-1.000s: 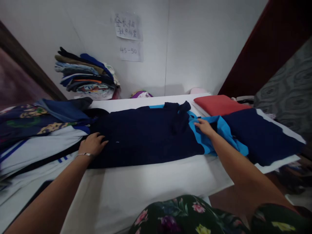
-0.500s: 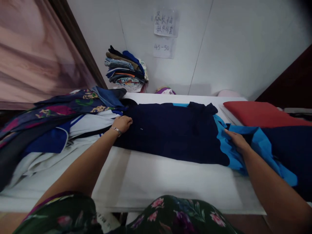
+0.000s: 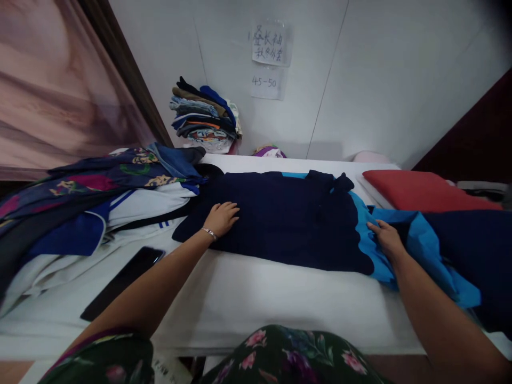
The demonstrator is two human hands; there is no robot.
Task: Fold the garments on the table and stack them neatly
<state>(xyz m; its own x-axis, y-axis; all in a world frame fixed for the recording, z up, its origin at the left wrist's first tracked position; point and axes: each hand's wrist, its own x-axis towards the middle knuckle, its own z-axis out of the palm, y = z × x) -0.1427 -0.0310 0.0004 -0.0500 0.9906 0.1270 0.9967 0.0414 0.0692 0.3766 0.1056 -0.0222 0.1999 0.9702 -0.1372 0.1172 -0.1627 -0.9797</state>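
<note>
A navy garment with bright blue parts (image 3: pixel 280 224), which looks like a jacket, lies spread flat across the white table. My left hand (image 3: pixel 222 218) rests palm down on its left portion, fingers stretched out over the navy cloth. On the right, my right hand (image 3: pixel 387 239) lies on the crumpled bright blue cloth, its thumb and fingers apart at the scalloped border with the navy. More blue and navy cloth continues beneath and beyond the right forearm. The underside of the garment is hidden.
Loose clothes (image 3: pixel 92 197) are heaped at the left, with a black phone-like slab (image 3: pixel 122 282) near my left forearm. Folded clothes (image 3: pixel 206 114) are stacked by the wall at the back. A red folded item (image 3: pixel 424 189) sits at the right. The white table (image 3: pixel 288 304) has its front edge close to me.
My left hand has moved right and slightly toward me, from the garment's left edge onto its navy cloth, uncovering the black slab. My right hand stays at the blue cloth, its fingers slightly shifted.
</note>
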